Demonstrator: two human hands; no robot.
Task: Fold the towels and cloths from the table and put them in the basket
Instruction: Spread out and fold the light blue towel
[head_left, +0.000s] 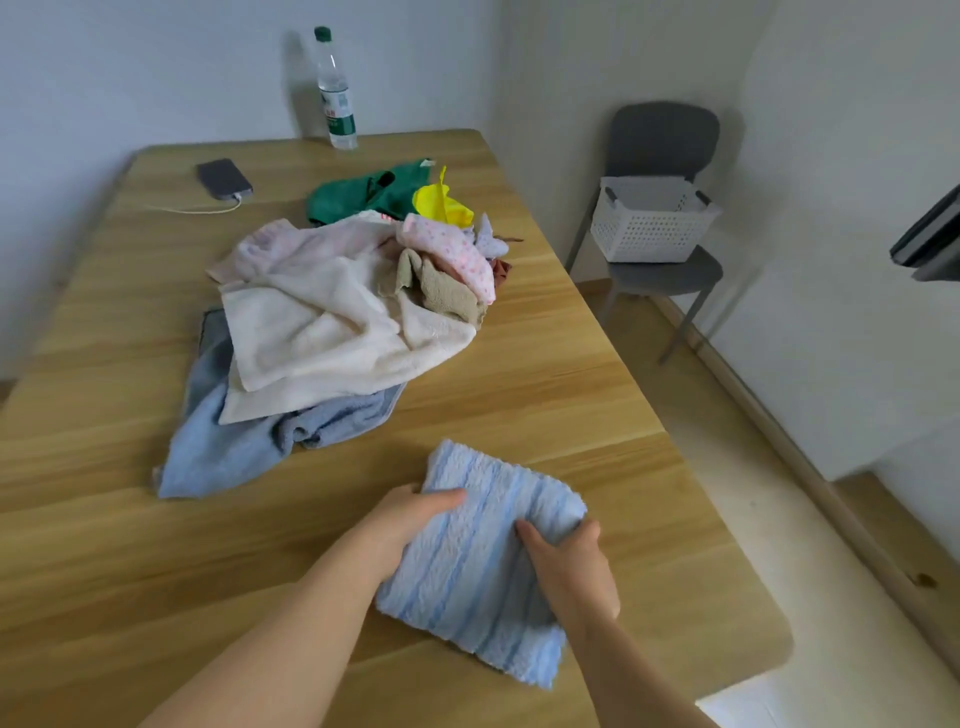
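Observation:
A folded light-blue striped towel (483, 561) lies near the table's front right. My left hand (410, 519) grips its left edge, thumb on top. My right hand (569, 566) grips its right edge, thumb on top and fingers curled round the side. Behind it sits a loose pile: a cream towel (332, 332) over a blue towel (223, 447), with a beige cloth (447, 291), a pink dotted cloth (457, 249), a green cloth (363, 195) and a yellow cloth (439, 202). The white perforated basket (649, 228) stands on a grey chair (665, 140) to the right of the table.
The wooden table (597, 395) also carries a water bottle (336, 98) at the back edge and a phone (224, 178) with a cable at the back left. A gap of floor separates table and chair. A dark object (930, 234) juts in at the right edge.

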